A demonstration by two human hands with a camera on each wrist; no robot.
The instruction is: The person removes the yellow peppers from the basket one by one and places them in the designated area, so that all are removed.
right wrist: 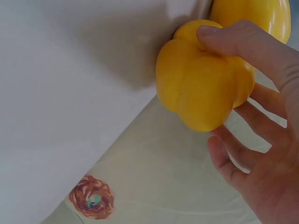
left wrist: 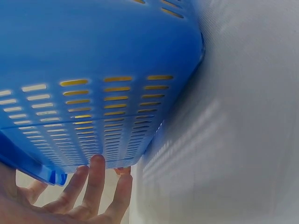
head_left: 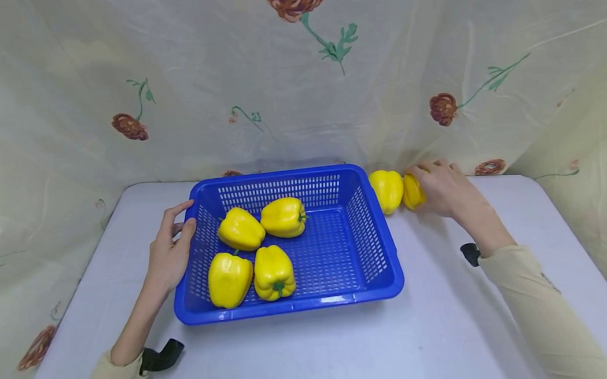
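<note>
A blue plastic basket (head_left: 310, 306) with slotted walls holds several yellow bell peppers (head_left: 240, 229), grouped toward its left half. At the basket's left rim rests my left hand (head_left: 170, 252), thumb and index finger touching the edge. In the left wrist view, loosely extended fingers (left wrist: 96, 179) lie by the basket's outer wall. My right hand (head_left: 441, 190) holds a yellow bell pepper (right wrist: 198, 88) beyond the basket's right side, thumb on one face and fingers around the other. Another yellow bell pepper (head_left: 387, 191) stands between the held one and the basket.
The basket stands on a white-covered table (head_left: 422, 344). Behind the table's far edge hangs a pale floral curtain (head_left: 197, 74), close to my right hand. A dark wrist mount (head_left: 162, 356) is strapped to each forearm.
</note>
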